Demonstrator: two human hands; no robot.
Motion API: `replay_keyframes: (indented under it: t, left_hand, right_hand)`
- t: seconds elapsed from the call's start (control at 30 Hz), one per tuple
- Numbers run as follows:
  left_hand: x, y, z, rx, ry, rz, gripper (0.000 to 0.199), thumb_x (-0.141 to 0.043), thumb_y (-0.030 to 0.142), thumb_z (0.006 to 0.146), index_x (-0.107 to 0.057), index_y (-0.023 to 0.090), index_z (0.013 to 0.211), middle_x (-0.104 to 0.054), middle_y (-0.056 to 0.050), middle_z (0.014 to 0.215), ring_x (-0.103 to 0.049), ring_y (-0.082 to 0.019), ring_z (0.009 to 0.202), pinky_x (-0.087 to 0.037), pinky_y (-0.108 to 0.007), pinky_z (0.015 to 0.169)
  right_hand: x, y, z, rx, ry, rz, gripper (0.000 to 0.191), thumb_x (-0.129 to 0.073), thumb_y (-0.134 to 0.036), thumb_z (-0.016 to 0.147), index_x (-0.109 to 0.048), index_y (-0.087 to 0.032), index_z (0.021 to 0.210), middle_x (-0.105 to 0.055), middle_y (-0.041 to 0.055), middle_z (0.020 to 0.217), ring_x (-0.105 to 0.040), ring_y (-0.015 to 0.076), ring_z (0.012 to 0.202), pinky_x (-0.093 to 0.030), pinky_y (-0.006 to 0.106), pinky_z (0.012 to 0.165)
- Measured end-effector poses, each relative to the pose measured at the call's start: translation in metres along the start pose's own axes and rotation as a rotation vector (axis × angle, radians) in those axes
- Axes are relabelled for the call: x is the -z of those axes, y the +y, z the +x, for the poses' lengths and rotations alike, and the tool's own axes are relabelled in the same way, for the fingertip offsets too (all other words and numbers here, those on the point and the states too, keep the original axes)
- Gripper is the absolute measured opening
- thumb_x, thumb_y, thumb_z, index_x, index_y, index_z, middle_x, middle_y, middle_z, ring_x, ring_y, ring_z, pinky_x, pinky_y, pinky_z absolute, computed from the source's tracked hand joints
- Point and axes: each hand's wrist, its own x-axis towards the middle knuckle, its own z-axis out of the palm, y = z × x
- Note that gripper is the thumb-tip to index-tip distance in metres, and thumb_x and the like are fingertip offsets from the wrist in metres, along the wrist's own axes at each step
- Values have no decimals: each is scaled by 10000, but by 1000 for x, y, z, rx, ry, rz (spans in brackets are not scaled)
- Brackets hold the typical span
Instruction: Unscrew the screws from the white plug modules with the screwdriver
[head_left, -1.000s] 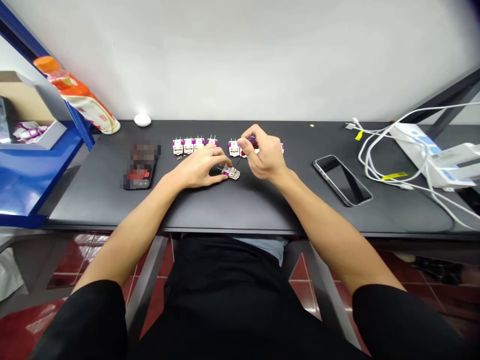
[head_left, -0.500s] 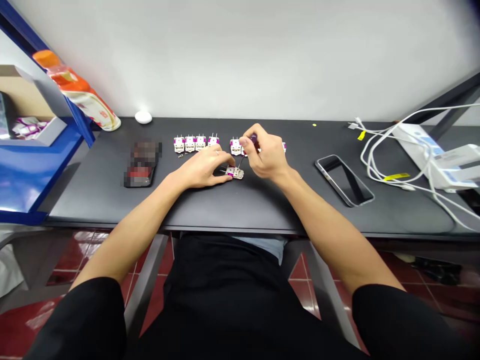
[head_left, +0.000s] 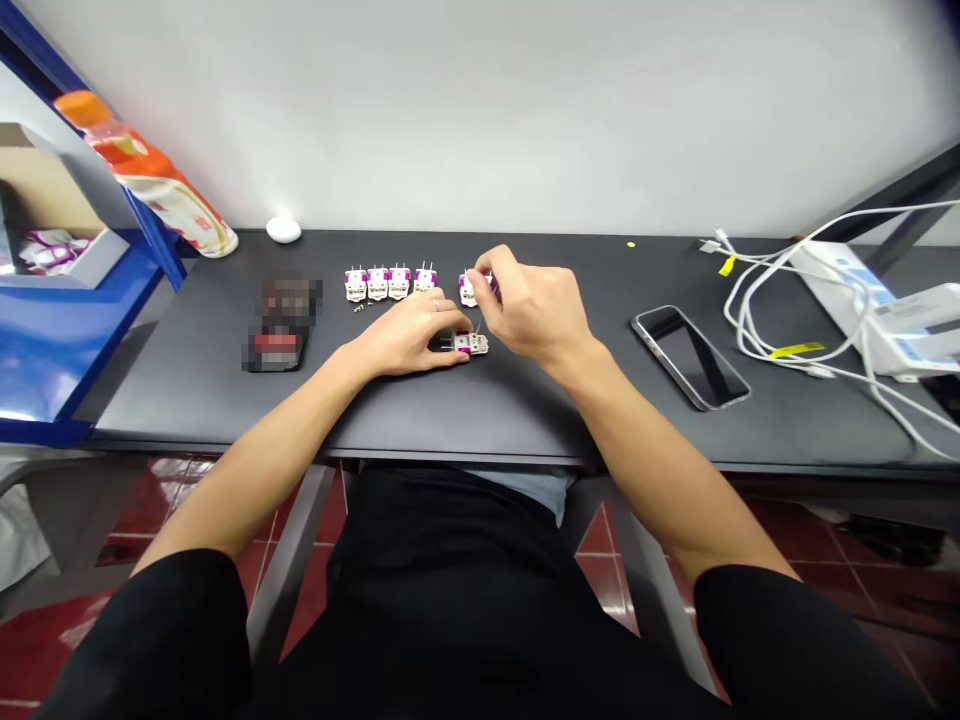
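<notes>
My left hand [head_left: 412, 333] rests on the black table and pinches a small white and purple plug-like part [head_left: 471, 344] between thumb and fingers. The part lies flat, its thin pins pointing left under the hand. My right hand [head_left: 534, 305] is closed round a screwdriver, whose handle is mostly hidden by the fingers. The thin screwdriver shaft [head_left: 478, 326] slants down to the part. Behind my left hand several similar white and purple parts [head_left: 377, 283] stand in a row, pins up. Another such part [head_left: 467, 290] stands beside my right fingers. Tiny screws [head_left: 360, 308] lie before the row.
A phone [head_left: 690, 358] lies to the right, near white cables [head_left: 739, 310] and a white box [head_left: 840, 290]. On the left are a blurred-out dark object [head_left: 281, 325], a white rounded object [head_left: 283, 230], an orange-capped bottle [head_left: 161, 185] and an open carton [head_left: 97, 262].
My right hand's fingers have shifted slightly left and turned round the screwdriver handle. My left hand still pins the part in the same place. The view has moved a little.
</notes>
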Motion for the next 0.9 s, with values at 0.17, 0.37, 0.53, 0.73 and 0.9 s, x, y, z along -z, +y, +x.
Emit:
replay_keyframes:
  t: [0.17, 0.37, 0.53, 0.73, 0.9]
  left_hand:
    - [-1, 0, 0, 27, -17, -28, 330, -718, 473, 1083, -789, 206, 1263, -814, -132, 1214, -685, -333, 1146, -534, -469, 1039]
    - [0, 1, 0, 58, -33, -31, 340, -714, 489, 1075, -789, 204, 1245, -812, -118, 1163, -677, -325, 1119, -539, -468, 1040]
    - [0, 0, 0, 51, -8, -51, 341, -722, 506, 1073, -797, 214, 1232, -806, -114, 1199, -699, -310, 1125, -548, -462, 1065]
    - [0, -1, -1, 67, -24, -42, 330, -760, 489, 1059, -801, 207, 1226, -801, -103, 1100, -697, -300, 1076, -544, -439, 1029]
    - [1, 1, -1, 70, -23, -60, 317, -749, 479, 1063, -793, 218, 1239, -815, -103, 1179, -697, -298, 1100, -540, -443, 1036]
  right_hand:
    - [18, -9, 4, 8, -189, 61, 347, -348, -331, 1187, -654, -184, 1258, -800, 88, 937, -684, 218, 750, -425, 337, 698]
    - [24, 1, 5, 120, -233, 216, 340, -357, -324, 1167, -619, -195, 1341, -812, 123, 1125, -727, 252, 918, -490, 364, 769]
    - [21, 5, 3, 86, -215, 99, 397, -370, -441, 1198, -667, -185, 1261, -772, 66, 859, -677, 241, 758, -415, 352, 712]
    - [26, 4, 3, 150, -192, 135, 335, -383, -231, 1117, -671, -208, 1287, -812, 112, 1104, -712, 261, 945, -443, 356, 740]
    - [27, 6, 5, 104, -243, 89, 344, -341, -334, 1175, -654, -205, 1234, -782, 87, 937, -675, 251, 806, -350, 353, 670]
